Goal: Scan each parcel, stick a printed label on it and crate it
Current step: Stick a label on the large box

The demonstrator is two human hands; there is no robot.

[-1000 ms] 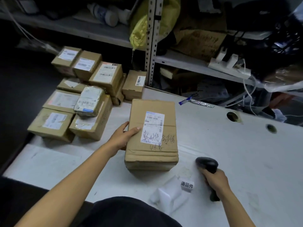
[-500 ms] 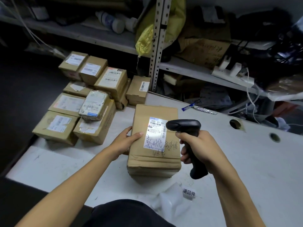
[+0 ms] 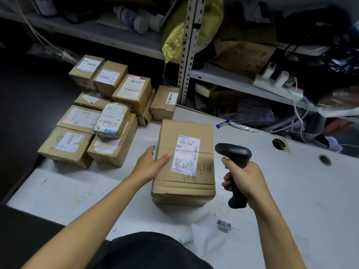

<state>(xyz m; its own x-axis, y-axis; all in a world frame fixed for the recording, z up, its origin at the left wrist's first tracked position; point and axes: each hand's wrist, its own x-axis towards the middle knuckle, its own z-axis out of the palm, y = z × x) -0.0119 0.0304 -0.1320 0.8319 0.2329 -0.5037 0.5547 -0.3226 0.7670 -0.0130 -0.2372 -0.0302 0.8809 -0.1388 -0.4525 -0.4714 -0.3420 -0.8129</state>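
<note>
A brown cardboard parcel (image 3: 184,164) stands on the white table (image 3: 291,191), with a white shipping label (image 3: 185,154) and handwriting on its top. My left hand (image 3: 150,165) rests against the parcel's left side, thumb on the top edge, fingers straight. My right hand (image 3: 245,181) grips the handle of a black barcode scanner (image 3: 236,171), held just right of the parcel with its head pointed toward the label. A small white printed label (image 3: 224,223) lies on the table near the front, beside crumpled backing paper (image 3: 200,232).
Several labelled cardboard parcels (image 3: 101,121) are stacked at the table's left end. Metal shelving (image 3: 186,55) full of clutter stands behind. A blue and silver wrapper (image 3: 236,125) lies past the parcel. Two round holes (image 3: 278,143) pierce the table at right.
My right hand lifted the scanner from the table, brought it over the parcel's label, and has now drawn it slightly right. My left hand stayed on the parcel.
</note>
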